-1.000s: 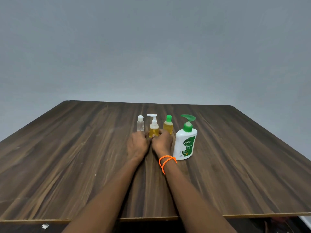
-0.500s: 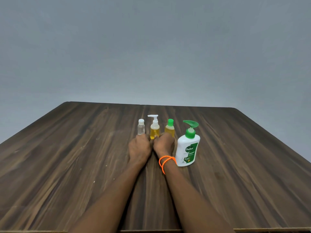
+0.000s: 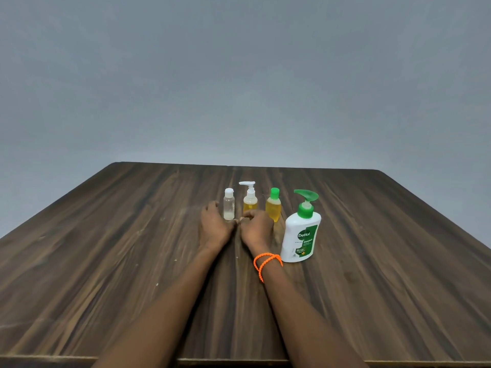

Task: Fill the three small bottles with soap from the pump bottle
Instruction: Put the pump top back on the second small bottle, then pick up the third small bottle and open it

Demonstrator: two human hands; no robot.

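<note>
Three small bottles stand in a row mid-table: a clear bottle (image 3: 229, 205) with a white cap, a small pump bottle (image 3: 250, 199) with yellow liquid, and a green-capped bottle (image 3: 273, 207) with yellow liquid. The white Dettol pump bottle (image 3: 301, 232) with a green pump stands to their right, nearer to me. My left hand (image 3: 215, 225) rests on the table just left of the clear bottle, fingers relaxed and holding nothing. My right hand (image 3: 257, 228), fingers loosely curled, rests in front of the small pump bottle and hides its base. The thumbs nearly touch.
The dark wooden table (image 3: 106, 248) stretches wide on both sides, its near edge at the bottom of the view. A plain grey wall (image 3: 239, 75) stands behind. An orange bracelet (image 3: 265, 262) circles my right wrist.
My left hand has slid left and opened, uncovering the clear bottle. The right hand stays in front of the small pump bottle. The view has shifted slightly.
</note>
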